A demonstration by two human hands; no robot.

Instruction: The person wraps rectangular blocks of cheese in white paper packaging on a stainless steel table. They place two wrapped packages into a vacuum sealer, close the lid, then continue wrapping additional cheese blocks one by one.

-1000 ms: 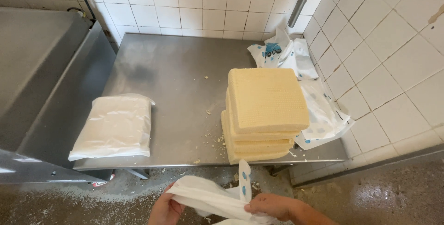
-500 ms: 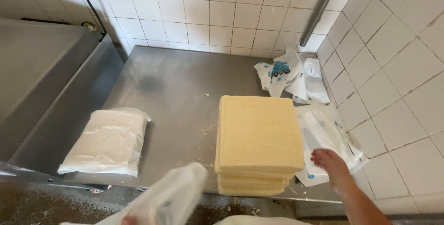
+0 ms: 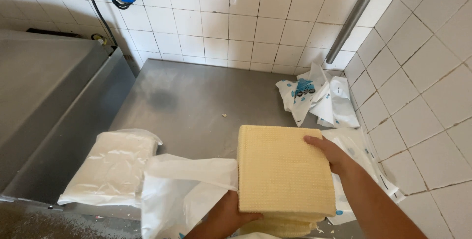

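Observation:
A stack of pale yellow square cheese blocks (image 3: 282, 172) stands on the steel table (image 3: 196, 101) near its front edge. My right hand (image 3: 328, 151) grips the far right corner of the top block. My left hand (image 3: 231, 214) grips the same block's near left edge and touches a white plastic bag (image 3: 184, 192) that hangs beside the stack. The lower blocks are mostly hidden under the top one.
A wrapped white block (image 3: 113, 165) lies at the table's front left. Crumpled white wrappers with blue print (image 3: 319, 99) lie at the back right, another wrapper (image 3: 364, 160) under the stack. White tiled walls (image 3: 418, 81) close the back and right; a steel machine housing (image 3: 44, 101) stands left.
The view moved closer to the table. My right hand went from the table's edge onto the top block. My left hand came up with the bag to the block's near edge.

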